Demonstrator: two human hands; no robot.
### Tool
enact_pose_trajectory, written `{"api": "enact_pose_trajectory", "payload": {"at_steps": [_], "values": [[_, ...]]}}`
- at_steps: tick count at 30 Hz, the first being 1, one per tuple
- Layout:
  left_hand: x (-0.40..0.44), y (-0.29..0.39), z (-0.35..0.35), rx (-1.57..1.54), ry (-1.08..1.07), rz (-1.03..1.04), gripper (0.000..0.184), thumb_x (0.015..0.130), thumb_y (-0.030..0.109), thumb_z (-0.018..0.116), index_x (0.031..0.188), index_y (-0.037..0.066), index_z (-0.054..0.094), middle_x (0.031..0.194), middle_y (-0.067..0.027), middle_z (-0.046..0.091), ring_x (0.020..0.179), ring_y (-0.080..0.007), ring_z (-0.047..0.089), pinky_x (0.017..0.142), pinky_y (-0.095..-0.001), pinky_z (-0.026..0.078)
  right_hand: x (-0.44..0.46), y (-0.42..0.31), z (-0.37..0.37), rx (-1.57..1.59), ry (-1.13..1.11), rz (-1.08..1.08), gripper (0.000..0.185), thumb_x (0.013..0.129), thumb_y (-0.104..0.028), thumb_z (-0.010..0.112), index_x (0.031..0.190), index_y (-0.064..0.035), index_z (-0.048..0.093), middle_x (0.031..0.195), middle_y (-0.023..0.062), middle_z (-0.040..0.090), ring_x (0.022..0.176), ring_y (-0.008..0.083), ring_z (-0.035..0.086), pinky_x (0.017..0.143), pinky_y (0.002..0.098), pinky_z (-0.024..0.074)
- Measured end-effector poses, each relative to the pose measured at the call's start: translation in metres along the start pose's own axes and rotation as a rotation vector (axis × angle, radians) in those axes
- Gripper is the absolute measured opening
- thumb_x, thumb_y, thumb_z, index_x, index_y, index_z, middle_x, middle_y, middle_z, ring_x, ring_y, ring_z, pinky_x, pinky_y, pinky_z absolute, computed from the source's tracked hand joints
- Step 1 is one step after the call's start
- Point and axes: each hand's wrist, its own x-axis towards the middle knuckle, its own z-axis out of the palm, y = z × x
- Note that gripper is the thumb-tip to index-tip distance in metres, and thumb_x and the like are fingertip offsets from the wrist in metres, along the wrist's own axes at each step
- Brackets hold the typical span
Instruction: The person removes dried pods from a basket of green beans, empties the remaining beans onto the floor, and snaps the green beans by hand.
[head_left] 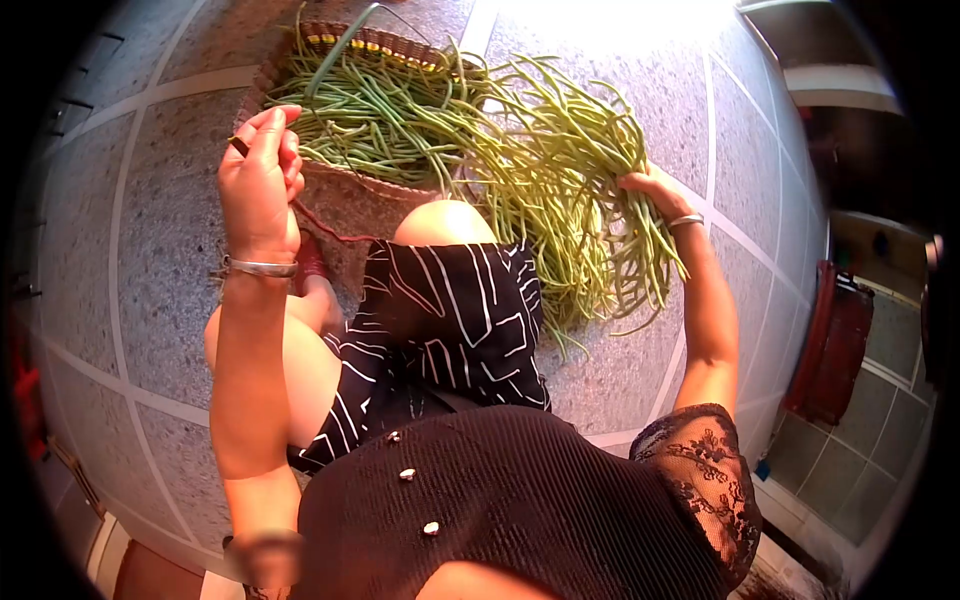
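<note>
Long green yardlong beans (590,135), a loose bunch, hang in the right hand (655,190), which is closed around them near one end, the tips fanning over toward the basket. More beans lie heaped on the floor below, beside the bent knee (445,222). To hold such a bunch well, the grip should be snug but not crushing, since the pods probably bruise or snap, and the ends are best evened up with the strays drawn in. The left hand (262,165) is clenched on what looks like a dark red cord (335,232), which trails toward the lap; keeping it clear of the pods would avoid snags. Between the hands sits a woven basket (335,35), brown with yellow in its band, filled with darker green beans (365,110). All this is on a floor (640,365) of speckled grey tiles with pale joints. Farther off, at the right, stands a dark red piece of furniture (830,345), perhaps a stool, near plainer greenish tiles.
</note>
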Motion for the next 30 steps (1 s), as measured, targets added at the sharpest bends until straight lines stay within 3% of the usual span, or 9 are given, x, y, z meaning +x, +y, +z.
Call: {"api": "enact_pose_trajectory", "payload": {"at_steps": [4,6,8,11,18,23,26,27,30], "values": [[0.003,-0.006,0.000,0.033,0.004,-0.006,0.018,0.091,0.016,0.047,0.100,0.001,0.055,0.065,0.0028,0.044,0.048,-0.0029,0.034,0.039,-0.0165,0.025,-0.031,0.035,-0.001,-0.024,0.092,0.082,0.069,0.065,-0.017,0.066,0.127,-0.0040,0.038,0.091,0.0093,0.058,0.065,0.0137,0.057,0.062,0.0258,0.0518],[0.006,-0.010,0.000,0.045,-0.006,-0.013,0.019,0.091,0.016,0.047,0.100,0.002,0.055,0.064,0.0029,0.044,0.048,-0.0029,0.034,0.039,-0.0167,0.025,-0.032,0.062,0.009,-0.168,0.158,0.214,0.072,0.066,-0.016,0.067,0.129,-0.0045,0.035,0.098,0.0120,0.058,0.075,0.0172,0.059,0.071,0.0283,0.0523],[0.006,-0.012,-0.002,0.052,-0.012,-0.010,0.018,0.091,0.016,0.047,0.099,0.002,0.055,0.064,0.0029,0.044,0.048,-0.0030,0.034,0.038,-0.0168,0.025,-0.008,0.145,0.000,-0.546,0.113,0.117,0.081,0.066,-0.023,0.073,0.132,-0.0042,0.031,0.120,0.0176,0.050,0.107,0.0279,0.051,0.095,0.0362,0.0402],[0.006,-0.012,-0.001,0.057,0.006,-0.016,0.018,0.091,0.015,0.047,0.098,0.001,0.055,0.064,0.0025,0.044,0.047,-0.0035,0.035,0.038,-0.0169,0.025,0.020,0.165,0.020,-0.814,0.176,0.030,0.076,0.067,-0.031,0.073,0.129,-0.0018,0.038,0.124,0.0231,0.047,0.116,0.0321,0.045,0.097,0.0377,0.0367],[0.001,-0.009,0.006,0.077,0.012,-0.040,0.018,0.091,0.015,0.047,0.097,0.000,0.056,0.063,0.0028,0.044,0.047,-0.0025,0.034,0.038,-0.0162,0.025,0.108,0.064,0.141,-0.688,0.249,-0.446,0.064,0.072,-0.024,0.061,0.128,-0.0037,0.039,0.125,0.0218,0.042,0.117,0.0348,0.041,0.099,0.0391,0.0331],[-0.003,-0.005,0.013,0.083,0.008,-0.047,0.017,0.091,0.015,0.047,0.094,0.002,0.058,0.061,0.0046,0.044,0.048,-0.0010,0.034,0.040,-0.0155,0.025,0.169,0.020,0.194,-0.556,0.121,-0.138,0.125,0.053,-0.073,0.065,0.141,-0.0056,0.006,0.137,0.0340,0.016,0.128,0.0441,0.022,0.106,0.0430,0.0240],[-0.002,-0.003,0.014,0.090,-0.002,-0.052,0.018,0.091,0.015,0.046,0.097,0.000,0.056,0.063,0.0034,0.044,0.047,-0.0012,0.033,0.038,-0.0152,0.025,0.160,0.011,0.229,-0.898,0.271,-0.043,0.125,0.054,-0.058,0.075,0.141,-0.0077,0.001,0.136,0.0367,0.014,0.123,0.0455,0.030,0.100,0.0465,0.0310],[-0.002,-0.003,0.015,0.083,-0.002,-0.050,0.018,0.092,0.015,0.046,0.097,0.000,0.056,0.063,0.0034,0.043,0.047,-0.0012,0.033,0.038,-0.0152,0.025,0.154,0.010,0.235,-0.987,0.322,-0.033,0.114,0.059,-0.042,0.076,0.141,-0.0083,0.006,0.134,0.0338,0.023,0.117,0.0428,0.039,0.093,0.0466,0.0371],[-0.002,-0.001,0.014,0.067,-0.023,-0.038,0.019,0.092,0.015,0.046,0.097,0.000,0.055,0.063,0.0031,0.044,0.048,-0.0014,0.033,0.038,-0.0153,0.025,0.155,0.018,0.227,-1.008,0.266,-0.052,0.103,0.064,-0.032,0.071,0.141,-0.0097,0.008,0.125,0.0292,0.037,0.108,0.0391,0.048,0.085,0.0456,0.0419]]}}
